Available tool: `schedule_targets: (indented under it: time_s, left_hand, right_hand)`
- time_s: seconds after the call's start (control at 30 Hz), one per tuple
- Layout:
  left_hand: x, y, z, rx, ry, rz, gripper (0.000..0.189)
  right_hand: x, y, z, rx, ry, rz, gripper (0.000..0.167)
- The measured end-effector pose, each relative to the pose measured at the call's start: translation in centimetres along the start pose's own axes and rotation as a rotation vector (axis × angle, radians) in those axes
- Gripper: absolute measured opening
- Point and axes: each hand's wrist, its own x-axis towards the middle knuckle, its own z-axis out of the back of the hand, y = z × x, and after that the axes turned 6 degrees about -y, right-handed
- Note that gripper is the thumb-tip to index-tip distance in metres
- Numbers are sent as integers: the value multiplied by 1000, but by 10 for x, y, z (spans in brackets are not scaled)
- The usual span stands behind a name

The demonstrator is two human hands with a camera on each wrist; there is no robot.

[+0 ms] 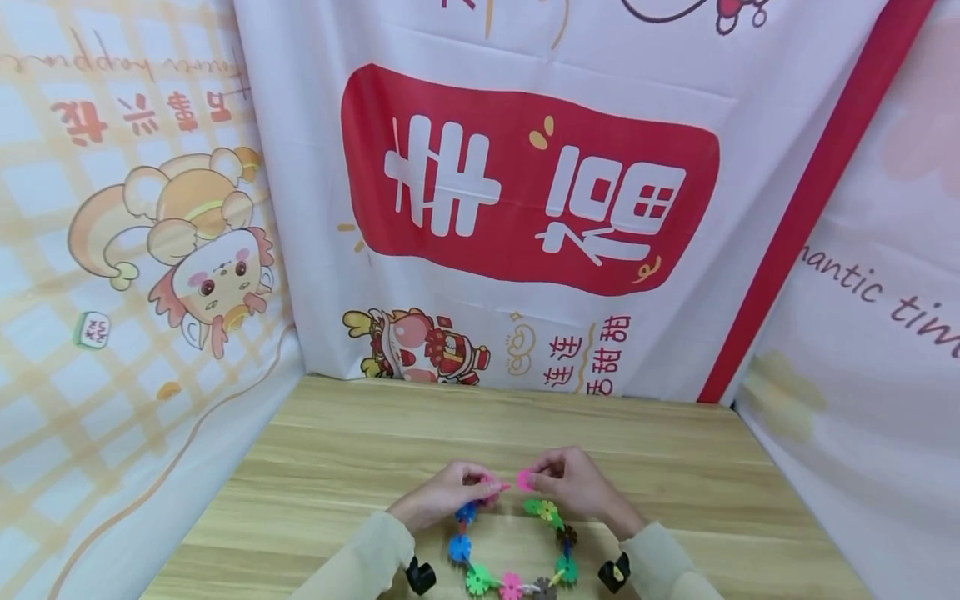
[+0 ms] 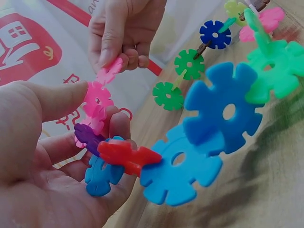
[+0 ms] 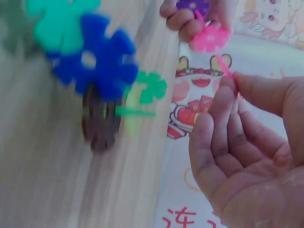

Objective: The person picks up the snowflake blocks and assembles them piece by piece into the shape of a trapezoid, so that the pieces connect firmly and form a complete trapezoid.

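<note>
My left hand (image 1: pixel 448 493) pinches a pink notched flower disc (image 2: pixel 98 99) between thumb and fingers. That disc ends a chain of interlocking plastic discs; a purple disc (image 2: pixel 88 137), a red disc (image 2: pixel 128 156) and blue discs (image 2: pixel 156 190) follow it. Across from it, my right hand (image 1: pixel 576 485) pinches a single pink disc (image 1: pixel 524 480) by thumb and fingertip, seen edge-on in the right wrist view. The two pink discs face each other at close range. The chain curves round on the table to its other end, a green disc (image 1: pixel 532 506) below my right hand.
The wooden table (image 1: pixel 360 433) runs back to a white printed cloth (image 1: pixel 315 275) hanging behind it. More printed cloth (image 1: pixel 135 317) hangs at the left and right sides. Black wrist cameras (image 1: pixel 421 575) sit at both sleeves, beside the chain.
</note>
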Motion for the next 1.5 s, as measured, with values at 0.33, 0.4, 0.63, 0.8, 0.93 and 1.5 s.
schedule_targets:
  time_s: [0.33,0.4,0.63,0.8,0.93,1.5]
  left_hand:
    - [0,-3,-1,-14,-19,10,34]
    - [0,-2,-2,-19,-21,6,34]
    - [1,-3,-3,15,-49,-31,29]
    - [2,-4,-2,33,-53,-35,24]
    - [1,-4,-2,35,-21,-7,30]
    - [-3,-2,-3,8,-26,52,36]
  right_hand:
    - [-5,2,-14,79,-29,-29,17]
    - [-6,2,-16,78,-32,-23,16]
    - [-4,12,-19,69,-48,-19,9]
    - [1,13,-17,31,-22,13,8]
    - [2,2,-9,17,34,21,15]
    - [2,-25,1,-232,178,44,23]
